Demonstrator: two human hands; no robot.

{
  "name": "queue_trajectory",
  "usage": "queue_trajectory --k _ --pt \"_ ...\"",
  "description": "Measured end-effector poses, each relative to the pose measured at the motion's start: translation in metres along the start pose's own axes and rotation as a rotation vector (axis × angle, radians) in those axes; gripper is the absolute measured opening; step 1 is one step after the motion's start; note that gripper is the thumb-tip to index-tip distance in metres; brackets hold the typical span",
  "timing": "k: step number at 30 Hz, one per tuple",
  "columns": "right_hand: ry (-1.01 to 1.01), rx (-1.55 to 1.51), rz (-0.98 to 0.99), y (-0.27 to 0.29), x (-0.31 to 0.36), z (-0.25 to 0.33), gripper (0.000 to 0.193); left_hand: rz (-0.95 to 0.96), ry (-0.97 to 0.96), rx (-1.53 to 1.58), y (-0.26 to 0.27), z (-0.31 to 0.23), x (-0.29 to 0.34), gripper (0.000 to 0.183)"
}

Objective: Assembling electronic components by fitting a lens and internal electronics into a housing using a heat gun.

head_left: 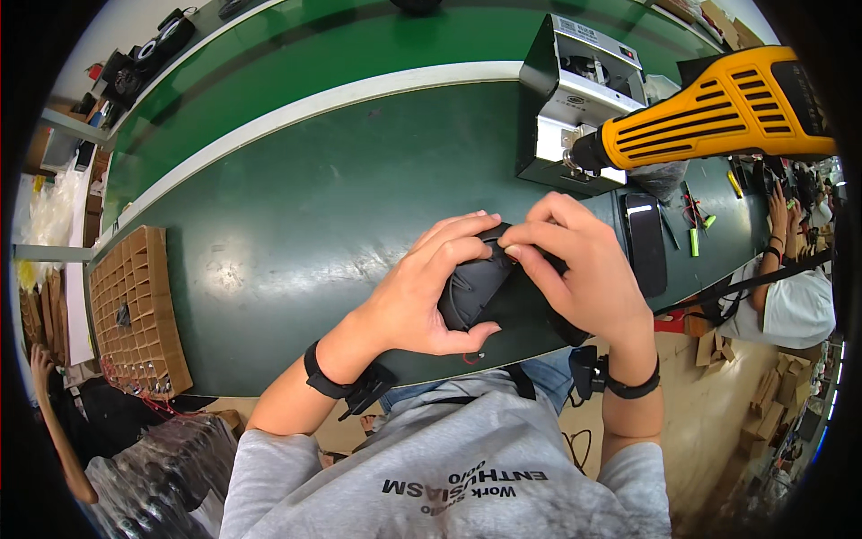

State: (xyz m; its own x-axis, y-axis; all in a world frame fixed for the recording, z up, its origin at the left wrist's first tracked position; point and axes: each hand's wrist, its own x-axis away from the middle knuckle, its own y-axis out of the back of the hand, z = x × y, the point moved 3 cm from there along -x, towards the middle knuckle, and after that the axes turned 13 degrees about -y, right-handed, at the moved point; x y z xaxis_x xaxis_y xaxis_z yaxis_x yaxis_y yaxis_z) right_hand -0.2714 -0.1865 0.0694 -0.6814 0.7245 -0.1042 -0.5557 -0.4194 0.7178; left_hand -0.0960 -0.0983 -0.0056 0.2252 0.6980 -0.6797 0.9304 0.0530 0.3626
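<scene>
A dark grey-black, curved part (pixel 476 289), shaped like a shell with ridges, is held above the near edge of the green bench. My left hand (pixel 409 296) wraps round it, fingers over its top and thumb along its near side. At the part's upper right end, my right hand (pixel 588 269) pinches with thumb and forefinger. Whatever sits between those fingertips is too small and covered to name. Another dark piece shows partly beneath my right hand. A short bit of red wire (pixel 474 359) appears just below my left thumb.
A yellow heat gun (pixel 709 112) points at a silver-and-black machine (pixel 579 108) at the far right. Near it lie a black tray (pixel 644 242) and green cylindrical pieces (pixel 694 242). A cardboard divider box (pixel 135 310) stands at left. Other people work at both sides.
</scene>
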Motion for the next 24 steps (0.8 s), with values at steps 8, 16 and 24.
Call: queue_trajectory --k 8,16,24 --pt "0.049 0.01 0.009 0.006 -0.006 0.002 0.011 0.132 0.004 -0.08 0.004 -0.007 -0.006 0.076" --pt "-0.015 -0.042 0.013 -0.001 -0.005 0.0 0.01 0.227 -0.029 -0.175 0.004 -0.009 -0.01 0.078" --pt "-0.035 -0.077 0.069 0.001 -0.014 -0.002 0.01 0.319 0.033 -0.318 0.003 -0.02 -0.021 0.069"
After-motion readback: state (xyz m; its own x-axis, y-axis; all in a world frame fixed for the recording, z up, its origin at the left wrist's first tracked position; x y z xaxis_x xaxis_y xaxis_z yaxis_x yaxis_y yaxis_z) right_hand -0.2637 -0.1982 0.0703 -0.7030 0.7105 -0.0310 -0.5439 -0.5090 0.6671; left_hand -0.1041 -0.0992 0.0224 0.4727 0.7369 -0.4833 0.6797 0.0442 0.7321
